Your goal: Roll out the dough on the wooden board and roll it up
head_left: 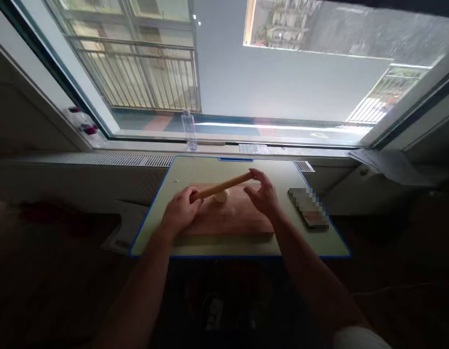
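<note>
Desk [224,247], blue-edged, nearest; wooden board [242,219] lying on it. Left hand [181,209] over board's left side, fingers wrapped around left end of rolling pin [228,184]. White lump [222,197] on board, partly hidden by slanting pin; contact between them cannot be told. Right hand [264,195] wide, thumb well apart, fingertips at pin's right end. Pixelated flat object [307,206] right of board. Beyond desk, clear bottle [189,131] upright on windowsill.
</note>
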Motion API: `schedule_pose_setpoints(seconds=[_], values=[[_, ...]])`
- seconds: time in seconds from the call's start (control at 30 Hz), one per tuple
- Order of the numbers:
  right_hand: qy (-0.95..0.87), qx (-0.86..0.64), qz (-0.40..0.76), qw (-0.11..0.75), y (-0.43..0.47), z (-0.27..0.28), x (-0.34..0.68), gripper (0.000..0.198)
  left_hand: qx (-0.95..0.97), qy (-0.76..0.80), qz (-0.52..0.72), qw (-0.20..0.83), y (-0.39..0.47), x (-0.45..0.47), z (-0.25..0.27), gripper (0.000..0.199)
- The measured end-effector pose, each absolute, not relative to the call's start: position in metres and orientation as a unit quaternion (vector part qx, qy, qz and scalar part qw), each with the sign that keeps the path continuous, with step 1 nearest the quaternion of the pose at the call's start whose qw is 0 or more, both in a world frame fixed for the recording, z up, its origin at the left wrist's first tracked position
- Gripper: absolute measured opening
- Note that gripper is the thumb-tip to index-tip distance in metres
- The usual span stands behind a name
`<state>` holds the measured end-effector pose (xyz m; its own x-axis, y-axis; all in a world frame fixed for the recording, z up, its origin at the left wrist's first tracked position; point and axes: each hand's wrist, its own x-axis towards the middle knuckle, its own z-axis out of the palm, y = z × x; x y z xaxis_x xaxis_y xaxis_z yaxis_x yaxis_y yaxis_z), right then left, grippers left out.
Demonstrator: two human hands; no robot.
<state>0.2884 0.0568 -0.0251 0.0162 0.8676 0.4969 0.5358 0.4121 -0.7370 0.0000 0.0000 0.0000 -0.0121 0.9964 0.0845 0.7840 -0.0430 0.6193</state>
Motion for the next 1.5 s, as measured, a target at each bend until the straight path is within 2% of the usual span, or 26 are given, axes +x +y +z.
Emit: schedule_pose_setpoints(seconds=[0.13,0.27,0.4,0.6,0.77,0.87,1.03,1.23,1.37,1.5], values=[[-0.673,-0.542,0.177,0.472,0.054,-0.029,0.286,0.074,0.642,0.707,0.259,0.142,-0.008,0.003,-0.010,0.024],[-0.661,-0.558,0.169,0.472,0.052,-0.031,0.284,0.061,0.640,0.738,0.199,0.075,-0.018,0.004,-0.013,0.024],[-0.664,-0.564,0.157,0.466,0.048,-0.031,0.284,0.053,0.639,0.753,0.149,0.057,-0.026,0.008,-0.010,0.027],[-0.718,-0.570,0.141,0.375,0.028,-0.027,0.272,0.040,0.648,0.752,0.119,0.026,-0.030,0.010,-0.011,0.025],[-0.773,-0.557,0.136,0.270,0.018,-0.015,0.243,0.056,0.648,0.750,0.130,0.016,-0.026,0.008,-0.014,0.028],[-0.784,-0.560,0.126,0.238,0.019,-0.009,0.231,0.061,0.651,0.746,0.140,0.017,-0.025,0.006,-0.017,0.031],[-0.782,-0.574,0.104,0.221,0.026,-0.009,0.218,0.065,0.657,0.739,0.150,0.015,-0.023,0.002,-0.022,0.031],[-0.794,-0.553,0.092,0.234,0.027,-0.015,0.213,0.044,0.667,0.728,0.159,0.018,-0.022,0.001,-0.027,0.028],[-0.815,-0.514,0.109,0.245,0.018,-0.019,0.221,0.049,0.675,0.718,0.168,0.018,-0.021,-0.001,-0.029,0.028],[-0.830,-0.500,0.110,0.220,0.009,-0.017,0.223,0.058,0.677,0.716,0.172,0.019,-0.020,-0.001,-0.029,0.029]])
